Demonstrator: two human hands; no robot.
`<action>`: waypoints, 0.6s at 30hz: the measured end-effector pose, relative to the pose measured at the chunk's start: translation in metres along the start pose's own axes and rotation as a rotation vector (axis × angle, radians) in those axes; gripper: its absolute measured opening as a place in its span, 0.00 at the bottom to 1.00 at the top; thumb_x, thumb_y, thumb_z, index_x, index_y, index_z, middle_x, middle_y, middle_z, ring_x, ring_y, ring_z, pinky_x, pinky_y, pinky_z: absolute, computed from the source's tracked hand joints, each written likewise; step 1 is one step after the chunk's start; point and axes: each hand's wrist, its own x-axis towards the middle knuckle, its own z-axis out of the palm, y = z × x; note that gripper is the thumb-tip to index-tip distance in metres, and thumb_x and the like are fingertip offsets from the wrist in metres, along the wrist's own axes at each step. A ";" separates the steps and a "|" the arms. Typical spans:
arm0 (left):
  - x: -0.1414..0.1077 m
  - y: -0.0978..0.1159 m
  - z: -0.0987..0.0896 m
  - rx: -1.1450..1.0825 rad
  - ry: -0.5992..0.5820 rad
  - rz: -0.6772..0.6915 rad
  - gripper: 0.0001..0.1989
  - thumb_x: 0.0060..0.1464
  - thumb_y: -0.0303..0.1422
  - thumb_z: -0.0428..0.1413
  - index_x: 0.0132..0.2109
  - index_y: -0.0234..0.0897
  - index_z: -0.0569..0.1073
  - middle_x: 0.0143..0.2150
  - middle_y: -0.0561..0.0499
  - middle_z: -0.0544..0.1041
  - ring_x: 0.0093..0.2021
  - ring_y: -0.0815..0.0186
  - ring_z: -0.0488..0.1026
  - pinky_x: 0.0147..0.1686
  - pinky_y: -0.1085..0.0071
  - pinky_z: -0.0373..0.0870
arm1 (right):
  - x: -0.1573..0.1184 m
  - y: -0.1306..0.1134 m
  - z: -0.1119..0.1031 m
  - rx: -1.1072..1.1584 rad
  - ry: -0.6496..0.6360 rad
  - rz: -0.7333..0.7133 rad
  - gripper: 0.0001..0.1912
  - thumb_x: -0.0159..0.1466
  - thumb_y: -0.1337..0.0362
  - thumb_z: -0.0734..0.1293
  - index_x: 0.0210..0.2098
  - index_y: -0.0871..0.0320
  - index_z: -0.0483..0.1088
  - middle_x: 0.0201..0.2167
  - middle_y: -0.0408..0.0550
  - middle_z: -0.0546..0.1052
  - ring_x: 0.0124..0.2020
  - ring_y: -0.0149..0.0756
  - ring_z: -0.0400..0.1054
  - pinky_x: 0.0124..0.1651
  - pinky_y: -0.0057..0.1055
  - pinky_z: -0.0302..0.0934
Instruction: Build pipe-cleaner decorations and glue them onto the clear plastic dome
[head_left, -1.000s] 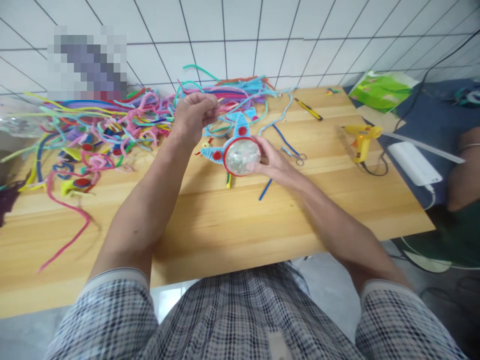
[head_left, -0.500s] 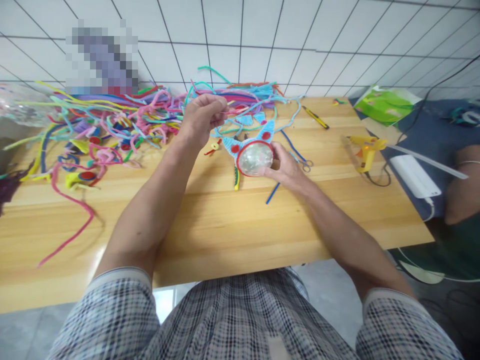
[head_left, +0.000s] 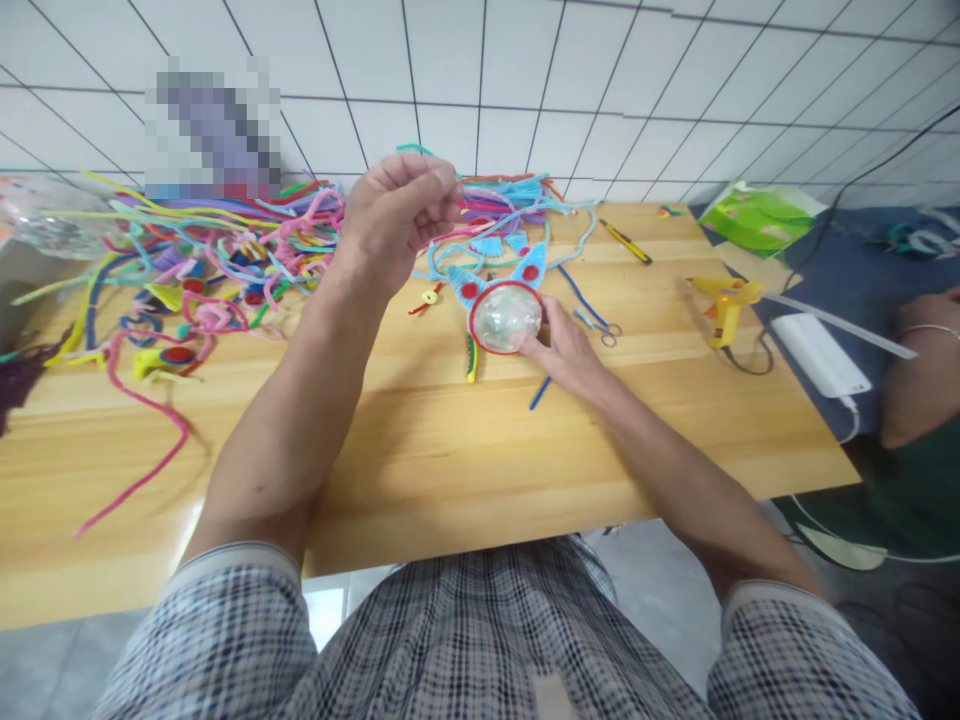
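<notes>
My right hand (head_left: 568, 348) grips the edge of a clear round ball (head_left: 507, 318) rimmed in red pipe cleaner. Two pointed light-blue ears (head_left: 530, 264) with red dots stand up from its top. Raised above the pile, my left hand (head_left: 405, 205) has thumb and fingertips pinched together; what is between them, if anything, is too small to make out. Under the ball sticks out a yellow-and-green handle (head_left: 472, 360). Small scissors (head_left: 609, 334) and a blue pipe cleaner (head_left: 579, 292) lie right of the ball.
Tangled coloured pipe cleaners (head_left: 300, 235) cover the table's back left. To the right are a yellow cutter (head_left: 627, 243), a yellow glue gun (head_left: 724, 305) and a white power strip (head_left: 821, 355). Another person's arm (head_left: 919, 370) rests at the far right, near a green packet (head_left: 757, 215).
My left hand has risen and moved slightly left, away from the ball. The right hand keeps its hold on the ball, nearly in place.
</notes>
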 end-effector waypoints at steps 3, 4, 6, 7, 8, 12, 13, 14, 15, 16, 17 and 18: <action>-0.004 0.003 0.005 0.059 -0.011 0.004 0.13 0.44 0.49 0.75 0.33 0.56 0.81 0.34 0.52 0.85 0.45 0.53 0.84 0.39 0.59 0.79 | -0.003 0.001 0.004 -0.082 0.036 -0.003 0.44 0.66 0.23 0.64 0.62 0.53 0.67 0.57 0.64 0.81 0.58 0.64 0.76 0.62 0.64 0.72; -0.005 0.003 0.006 0.069 -0.016 0.006 0.13 0.44 0.50 0.75 0.33 0.56 0.81 0.33 0.52 0.85 0.45 0.52 0.84 0.39 0.58 0.79 | -0.004 0.001 0.006 -0.103 0.047 0.006 0.44 0.67 0.23 0.63 0.61 0.53 0.67 0.55 0.63 0.82 0.56 0.63 0.77 0.61 0.64 0.72; -0.007 0.004 0.007 0.077 -0.021 0.008 0.13 0.44 0.50 0.74 0.33 0.56 0.81 0.33 0.52 0.85 0.45 0.52 0.83 0.39 0.57 0.78 | -0.006 0.000 0.011 -0.123 0.071 0.025 0.43 0.67 0.22 0.61 0.58 0.53 0.67 0.53 0.62 0.82 0.53 0.62 0.77 0.58 0.62 0.72; -0.007 0.004 0.008 0.077 -0.021 0.009 0.13 0.45 0.50 0.74 0.33 0.56 0.81 0.32 0.52 0.84 0.44 0.52 0.83 0.39 0.57 0.77 | -0.007 0.000 0.014 -0.124 0.086 0.034 0.41 0.68 0.22 0.60 0.57 0.52 0.67 0.51 0.62 0.82 0.52 0.61 0.77 0.57 0.60 0.73; -0.008 0.005 0.008 0.075 -0.021 0.009 0.13 0.45 0.49 0.73 0.34 0.55 0.81 0.32 0.53 0.84 0.43 0.53 0.82 0.39 0.57 0.76 | -0.008 -0.002 0.017 -0.123 0.102 0.043 0.40 0.68 0.22 0.59 0.55 0.52 0.67 0.50 0.61 0.83 0.51 0.60 0.77 0.57 0.59 0.72; -0.007 0.004 0.007 0.079 -0.057 0.023 0.17 0.48 0.53 0.73 0.36 0.53 0.79 0.26 0.55 0.78 0.43 0.57 0.78 0.42 0.59 0.72 | -0.013 -0.008 0.027 -0.145 0.172 0.083 0.36 0.70 0.23 0.57 0.47 0.51 0.65 0.46 0.59 0.81 0.51 0.59 0.76 0.57 0.57 0.71; -0.007 0.003 0.007 0.084 -0.077 0.034 0.19 0.49 0.55 0.73 0.37 0.51 0.78 0.25 0.56 0.76 0.44 0.58 0.77 0.43 0.60 0.70 | -0.014 -0.009 0.028 -0.148 0.180 0.092 0.36 0.69 0.23 0.57 0.46 0.50 0.65 0.46 0.59 0.81 0.51 0.59 0.76 0.58 0.58 0.71; -0.006 0.001 0.007 0.086 -0.098 0.047 0.21 0.50 0.57 0.72 0.37 0.50 0.77 0.24 0.56 0.74 0.44 0.59 0.75 0.45 0.61 0.69 | -0.014 -0.010 0.029 -0.147 0.182 0.103 0.36 0.69 0.23 0.57 0.45 0.50 0.64 0.45 0.59 0.81 0.52 0.60 0.75 0.59 0.59 0.70; -0.005 0.000 0.006 0.085 -0.115 0.057 0.23 0.51 0.58 0.72 0.38 0.48 0.76 0.23 0.57 0.72 0.44 0.61 0.74 0.47 0.61 0.68 | -0.014 -0.010 0.028 -0.140 0.176 0.113 0.36 0.69 0.23 0.57 0.44 0.50 0.64 0.45 0.59 0.80 0.52 0.60 0.75 0.60 0.61 0.70; -0.004 -0.001 0.006 0.079 -0.122 0.064 0.26 0.51 0.59 0.73 0.38 0.46 0.75 0.23 0.57 0.70 0.44 0.62 0.72 0.48 0.61 0.67 | -0.013 -0.010 0.027 -0.128 0.167 0.121 0.36 0.68 0.22 0.58 0.43 0.50 0.64 0.45 0.59 0.80 0.52 0.61 0.75 0.61 0.62 0.70; -0.004 -0.002 0.005 0.071 -0.120 0.064 0.28 0.51 0.60 0.73 0.39 0.45 0.74 0.23 0.58 0.69 0.44 0.63 0.71 0.49 0.62 0.66 | -0.012 -0.009 0.025 -0.111 0.158 0.123 0.36 0.68 0.22 0.59 0.44 0.50 0.64 0.45 0.59 0.80 0.53 0.61 0.74 0.61 0.63 0.69; -0.004 -0.002 0.005 0.064 -0.112 0.057 0.29 0.50 0.60 0.74 0.39 0.44 0.73 0.24 0.58 0.69 0.44 0.64 0.70 0.49 0.62 0.65 | -0.010 -0.008 0.023 -0.091 0.153 0.114 0.37 0.66 0.21 0.61 0.45 0.50 0.65 0.46 0.59 0.80 0.54 0.62 0.74 0.62 0.64 0.69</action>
